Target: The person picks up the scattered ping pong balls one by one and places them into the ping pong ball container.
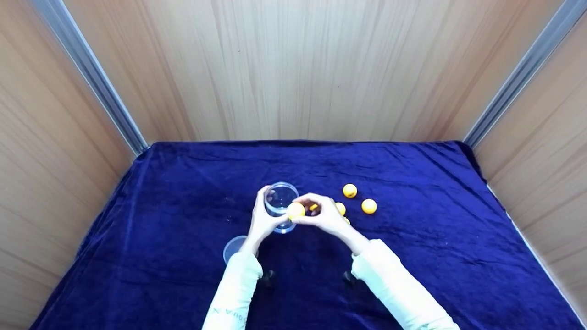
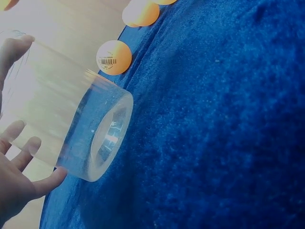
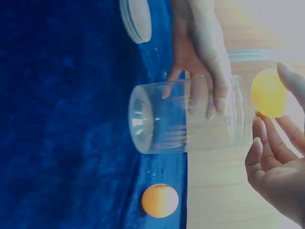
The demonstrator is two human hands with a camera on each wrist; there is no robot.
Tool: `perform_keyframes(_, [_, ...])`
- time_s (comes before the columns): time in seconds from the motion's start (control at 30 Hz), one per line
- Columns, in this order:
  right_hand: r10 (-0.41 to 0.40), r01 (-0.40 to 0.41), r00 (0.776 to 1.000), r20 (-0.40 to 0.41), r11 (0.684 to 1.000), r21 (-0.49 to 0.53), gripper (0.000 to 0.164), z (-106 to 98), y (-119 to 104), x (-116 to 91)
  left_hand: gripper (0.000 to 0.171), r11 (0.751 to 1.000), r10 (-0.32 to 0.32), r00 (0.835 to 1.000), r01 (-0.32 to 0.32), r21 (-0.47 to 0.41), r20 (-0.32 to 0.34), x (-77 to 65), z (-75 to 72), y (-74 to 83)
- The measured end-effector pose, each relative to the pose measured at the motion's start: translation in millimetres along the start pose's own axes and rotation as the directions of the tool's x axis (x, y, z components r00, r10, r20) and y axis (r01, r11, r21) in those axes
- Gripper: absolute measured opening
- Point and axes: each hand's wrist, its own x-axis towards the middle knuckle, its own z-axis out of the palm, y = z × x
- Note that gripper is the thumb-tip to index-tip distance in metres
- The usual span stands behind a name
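My left hand (image 1: pixel 263 222) grips a clear plastic jar (image 3: pixel 169 140) round its side. The jar (image 2: pixel 102 102) stands upright, its open mouth towards the head camera. Between thumb and fingers my right hand (image 1: pixel 328 217) pinches an orange table tennis ball (image 3: pixel 269 93), held just beside and above the jar's rim. A patch of orange also shows among the right fingers in the head view; I cannot tell whether that is a second held ball or one lying behind. No ball can be seen inside the jar.
Several more orange table tennis balls (image 1: pixel 369 206) lie right of the hands on the blue velvet cloth (image 1: pixel 183 197). A round clear lid (image 1: pixel 233 249) lies by the left wrist, partly covered by it. Wood-grain panels (image 1: pixel 293 68) wall the back and sides.
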Motion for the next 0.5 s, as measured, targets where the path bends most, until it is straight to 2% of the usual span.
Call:
perform_keyframes(0.37, [-0.031,0.029,0.996,-0.078,0.999,-0.030,0.036,5.5,-6.3,22.4,0.079,1.000,-0.020,1.000,0.020,0.016,-0.003,0.9,0.7,2.3])
perform_keyframes(0.5, [-0.024,0.019,0.995,-0.093,0.999,-0.050,0.035,7.7,0.0,29.5,0.078,1.000,-0.022,1.000,0.023,0.019,-0.001,1.3,0.3,2.8])
